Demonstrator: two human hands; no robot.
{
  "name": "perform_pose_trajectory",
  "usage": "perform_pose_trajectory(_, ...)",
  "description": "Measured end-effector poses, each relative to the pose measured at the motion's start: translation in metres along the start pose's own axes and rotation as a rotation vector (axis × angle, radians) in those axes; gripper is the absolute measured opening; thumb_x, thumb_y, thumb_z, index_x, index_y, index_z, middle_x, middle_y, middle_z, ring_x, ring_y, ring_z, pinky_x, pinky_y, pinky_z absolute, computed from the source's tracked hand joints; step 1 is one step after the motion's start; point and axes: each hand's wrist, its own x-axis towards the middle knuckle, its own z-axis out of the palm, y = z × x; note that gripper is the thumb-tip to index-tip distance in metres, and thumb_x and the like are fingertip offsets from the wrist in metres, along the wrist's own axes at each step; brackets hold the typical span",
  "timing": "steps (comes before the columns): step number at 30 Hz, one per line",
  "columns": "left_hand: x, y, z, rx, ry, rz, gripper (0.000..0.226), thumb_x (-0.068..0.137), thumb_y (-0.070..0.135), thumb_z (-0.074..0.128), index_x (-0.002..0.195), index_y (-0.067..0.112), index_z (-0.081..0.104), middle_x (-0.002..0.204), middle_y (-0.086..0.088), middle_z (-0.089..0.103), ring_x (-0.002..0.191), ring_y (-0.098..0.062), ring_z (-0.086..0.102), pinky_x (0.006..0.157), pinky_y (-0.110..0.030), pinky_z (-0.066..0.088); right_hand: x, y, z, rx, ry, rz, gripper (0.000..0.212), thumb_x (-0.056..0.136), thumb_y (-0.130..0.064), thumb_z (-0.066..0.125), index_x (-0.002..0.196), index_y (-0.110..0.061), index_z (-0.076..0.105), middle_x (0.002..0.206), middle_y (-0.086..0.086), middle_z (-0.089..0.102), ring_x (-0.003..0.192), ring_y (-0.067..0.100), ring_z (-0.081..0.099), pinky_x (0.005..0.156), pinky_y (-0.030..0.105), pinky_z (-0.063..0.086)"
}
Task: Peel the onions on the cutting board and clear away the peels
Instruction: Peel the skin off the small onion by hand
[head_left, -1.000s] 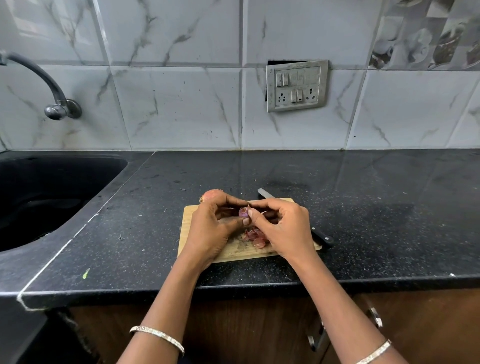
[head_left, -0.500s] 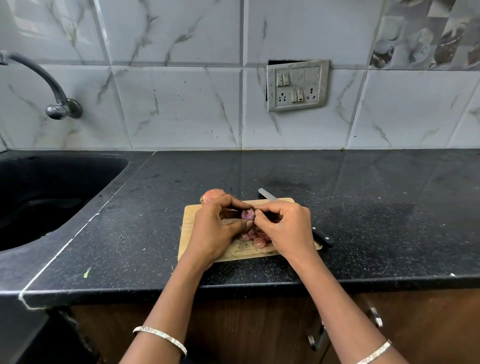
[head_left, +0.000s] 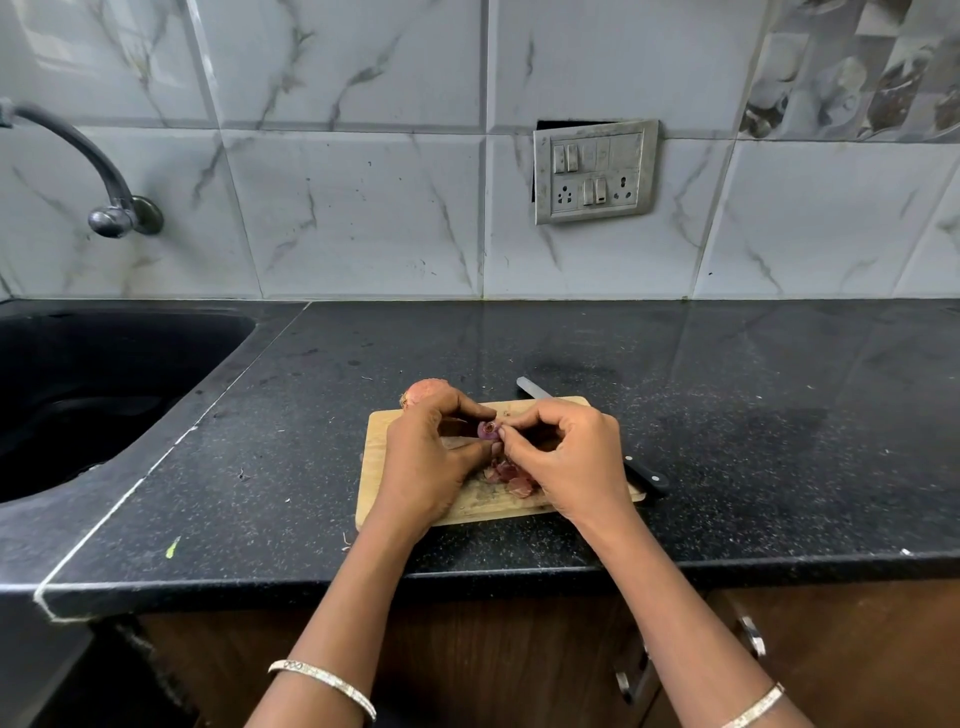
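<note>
A small purple onion (head_left: 488, 431) sits between my two hands above the wooden cutting board (head_left: 379, 441). My left hand (head_left: 428, 457) grips it from the left with curled fingers and thumb. My right hand (head_left: 569, 460) pinches at its right side with thumb and forefinger. A heap of reddish peels (head_left: 511, 477) lies on the board under my hands. A second onion (head_left: 423, 392), still in its pale skin, rests at the board's far left corner, partly hidden by my left hand.
A black-handled knife (head_left: 647, 475) lies slantwise along the board's right edge, blade tip (head_left: 530, 387) toward the wall. The black sink (head_left: 104, 374) is at the left with a tap (head_left: 111, 215) above it. Black counter (head_left: 753, 415) stretches to the right.
My hands stayed over the board. The onion turned slightly between my fingers, and my right fingertips shifted on its right side.
</note>
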Motion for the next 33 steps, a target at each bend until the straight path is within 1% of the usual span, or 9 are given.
perform_pose_trajectory(4, 0.000, -0.001, 0.002, 0.038, 0.018, 0.026, 0.020, 0.074, 0.005, 0.087, 0.087, 0.013, 0.074, 0.081, 0.030, 0.066, 0.081, 0.006, 0.065, 0.076, -0.008, 0.048, 0.000, 0.002, 0.003, -0.089, -0.013, -0.022, 0.008, 0.074, -0.009, 0.081, 0.073, -0.015, 0.077, 0.075, -0.009, 0.073, 0.088, -0.005, 0.060, 0.069, 0.006, 0.043)
perform_pose_trajectory(9, 0.000, 0.000, 0.003, 0.038, 0.019, 0.031, 0.015, 0.077, 0.007, 0.086, 0.086, 0.012, 0.075, 0.079, 0.013, 0.069, 0.081, 0.002, 0.067, 0.075, -0.008, 0.049, -0.001, 0.006, 0.009, -0.236, -0.051, -0.065, 0.007, 0.079, -0.015, 0.075, 0.078, -0.014, 0.069, 0.080, -0.006, 0.067, 0.078, 0.009, 0.058, 0.070, 0.028, 0.047)
perform_pose_trajectory(15, 0.000, 0.001, 0.003, 0.014, 0.010, 0.042, 0.018, 0.075, 0.007, 0.087, 0.087, 0.013, 0.074, 0.081, 0.014, 0.069, 0.083, 0.000, 0.067, 0.077, -0.011, 0.051, -0.001, 0.007, 0.008, -0.271, -0.061, -0.025, 0.007, 0.086, -0.017, 0.069, 0.084, -0.012, 0.065, 0.087, -0.005, 0.064, 0.087, 0.007, 0.054, 0.073, 0.027, 0.040)
perform_pose_trajectory(18, -0.001, 0.000, 0.001, -0.041, -0.010, -0.008, 0.026, 0.074, 0.004, 0.088, 0.088, 0.017, 0.071, 0.085, 0.023, 0.069, 0.085, 0.001, 0.069, 0.081, -0.015, 0.054, 0.000, 0.008, 0.006, -0.256, -0.015, 0.049, 0.008, 0.086, -0.017, 0.069, 0.085, -0.010, 0.065, 0.086, -0.003, 0.063, 0.084, 0.012, 0.056, 0.071, 0.028, 0.043)
perform_pose_trajectory(21, -0.001, -0.003, 0.000, -0.135, -0.026, -0.079, 0.028, 0.075, 0.001, 0.086, 0.093, 0.015, 0.069, 0.091, 0.017, 0.072, 0.091, -0.011, 0.073, 0.084, -0.025, 0.059, 0.002, 0.010, 0.004, -0.234, 0.025, 0.086, 0.006, 0.086, -0.017, 0.070, 0.086, -0.011, 0.067, 0.084, -0.001, 0.066, 0.081, 0.015, 0.061, 0.072, 0.030, 0.048)
perform_pose_trajectory(23, -0.001, -0.004, 0.000, -0.185, -0.033, -0.111, 0.029, 0.077, -0.002, 0.084, 0.096, 0.012, 0.069, 0.092, 0.016, 0.071, 0.094, -0.019, 0.074, 0.083, -0.029, 0.060, 0.003, 0.010, 0.003, -0.190, 0.033, 0.110, 0.004, 0.084, -0.014, 0.070, 0.088, -0.014, 0.069, 0.083, -0.005, 0.069, 0.080, 0.011, 0.065, 0.073, 0.028, 0.052)
perform_pose_trajectory(27, -0.001, -0.004, 0.000, -0.220, -0.042, -0.114, 0.030, 0.077, -0.003, 0.083, 0.099, 0.011, 0.069, 0.095, 0.023, 0.068, 0.098, -0.025, 0.073, 0.086, -0.033, 0.061, 0.002, 0.004, 0.001, -0.018, -0.039, 0.160, 0.021, 0.083, -0.011, 0.074, 0.104, -0.015, 0.074, 0.092, -0.009, 0.074, 0.081, -0.001, 0.069, 0.074, 0.018, 0.057)
perform_pose_trajectory(31, -0.001, -0.003, 0.000, -0.279, -0.052, -0.125, 0.028, 0.079, -0.009, 0.079, 0.099, 0.007, 0.067, 0.091, 0.019, 0.069, 0.093, -0.024, 0.075, 0.083, -0.029, 0.061, 0.000, -0.001, 0.001, 0.096, -0.081, 0.155, 0.012, 0.085, -0.017, 0.080, 0.097, -0.016, 0.080, 0.074, -0.023, 0.072, 0.071, -0.004, 0.071, 0.064, 0.010, 0.053)
perform_pose_trajectory(33, -0.001, -0.003, 0.001, -0.294, -0.060, -0.136, 0.028, 0.079, -0.010, 0.078, 0.098, 0.007, 0.067, 0.092, 0.011, 0.069, 0.091, -0.022, 0.076, 0.080, -0.025, 0.060, 0.000, -0.001, 0.001, 0.117, -0.091, 0.153, 0.013, 0.085, -0.017, 0.080, 0.098, -0.017, 0.080, 0.078, -0.021, 0.074, 0.072, -0.004, 0.071, 0.067, 0.012, 0.054)
